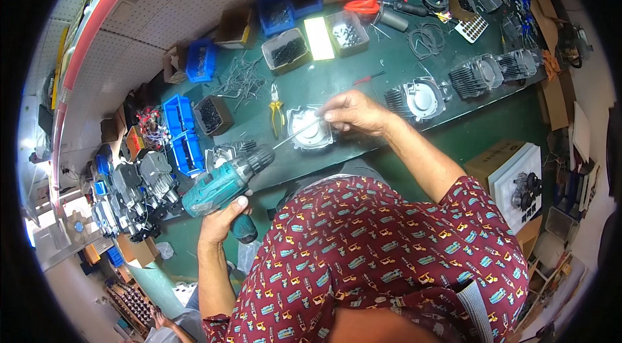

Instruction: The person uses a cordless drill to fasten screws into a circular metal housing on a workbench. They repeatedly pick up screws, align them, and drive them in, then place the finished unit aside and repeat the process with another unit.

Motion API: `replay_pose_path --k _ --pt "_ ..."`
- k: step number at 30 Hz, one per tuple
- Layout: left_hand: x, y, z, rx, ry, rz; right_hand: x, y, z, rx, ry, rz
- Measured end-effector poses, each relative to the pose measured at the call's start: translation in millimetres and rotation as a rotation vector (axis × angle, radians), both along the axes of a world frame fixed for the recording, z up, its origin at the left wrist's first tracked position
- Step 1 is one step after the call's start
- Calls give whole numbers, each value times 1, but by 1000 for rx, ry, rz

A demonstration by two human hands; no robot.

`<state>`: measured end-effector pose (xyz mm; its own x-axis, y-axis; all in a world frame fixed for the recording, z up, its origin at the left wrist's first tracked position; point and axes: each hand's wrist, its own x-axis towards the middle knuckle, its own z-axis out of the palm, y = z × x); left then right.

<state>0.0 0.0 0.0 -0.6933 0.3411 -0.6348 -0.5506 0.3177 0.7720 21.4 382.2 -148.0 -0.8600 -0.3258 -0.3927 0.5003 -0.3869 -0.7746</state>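
My left hand [223, 221] is wrapped round the grip of a teal cordless drill [217, 189]. From its black chuck a long thin bit [295, 135] points up and to the right, across a silver round-faced metal housing [312, 139] on the green workbench. At the bit's far end my right hand [355, 114] has its thumb and fingers pinched together; whatever is between them is too small to make out. Yellow-handled pliers [277, 116] lie just left of the housing. Another finned metal housing [227, 152] is partly hidden behind the drill.
Finned housings [418, 98] line the bench's front edge to the right. Bins of small parts [286, 50] and a coiled orange air hose [359, 3] stand along the back. A red thin tool [369, 77] lies mid-bench. Blue bins [183, 136] and assembled units [139, 184] crowd the left.
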Motion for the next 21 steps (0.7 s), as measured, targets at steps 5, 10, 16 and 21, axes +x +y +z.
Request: replay_pose_path --k 5,10,16,21 --pt "-24 15 -46 59 75 49 -33 7 -11 613 188 -503" --pt "-41 18 -71 -88 89 -89 -26 -4 -43 1078 372 -416" --pt "-54 26 -83 -71 103 -117 -23 -21 -53 1304 450 -323" --pt "-68 32 -80 -97 46 -174 -25 -18 -77 1300 609 -319"
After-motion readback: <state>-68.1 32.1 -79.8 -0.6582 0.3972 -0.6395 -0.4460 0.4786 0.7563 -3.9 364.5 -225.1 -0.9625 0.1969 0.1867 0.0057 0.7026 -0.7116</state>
